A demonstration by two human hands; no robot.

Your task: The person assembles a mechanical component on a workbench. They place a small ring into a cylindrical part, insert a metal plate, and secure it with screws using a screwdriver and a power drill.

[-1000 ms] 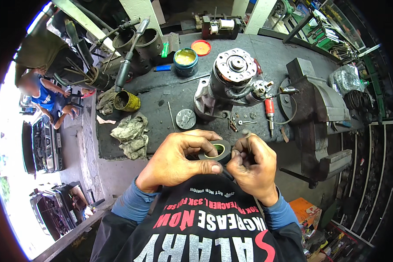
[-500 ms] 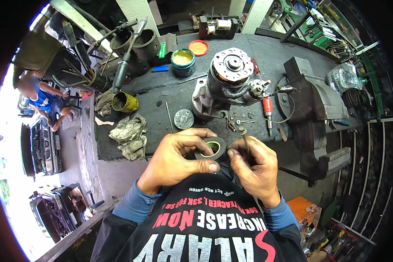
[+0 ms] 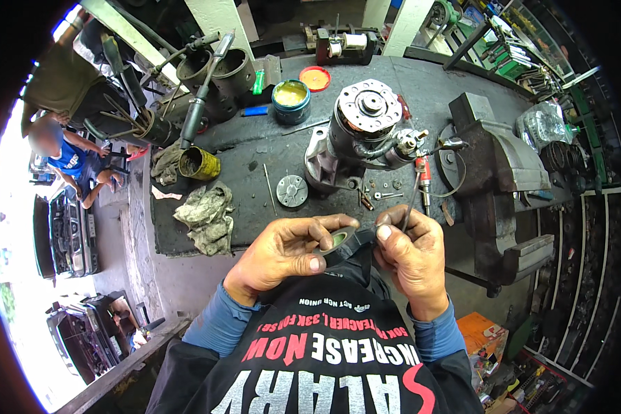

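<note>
My left hand [image 3: 279,252] is closed on a roll of black tape [image 3: 337,252], its fingers and thumb around the ring. A short dark strip runs from the roll to my right hand [image 3: 412,257], whose thumb and finger pinch its end. A thin metal rod [image 3: 412,200] also sticks up from between my right fingers; its lower part is hidden. Beyond my hands a starter motor [image 3: 366,141] stands upright on the dark workbench [image 3: 245,155]. A round metal cover [image 3: 292,191] lies left of it, and a small wrench [image 3: 391,195] with several small parts lies in front.
A heavy bench vise [image 3: 493,159] stands at the right. A red-handled tool [image 3: 424,172] lies beside the motor. Farther left are an open grease tub [image 3: 290,100], a yellow can [image 3: 200,163] and a dirty rag [image 3: 205,217]. People are at the far left.
The tape roll has tilted, and a strip now shows between my hands. My right hand has moved slightly right and up, and the rod has swung right.
</note>
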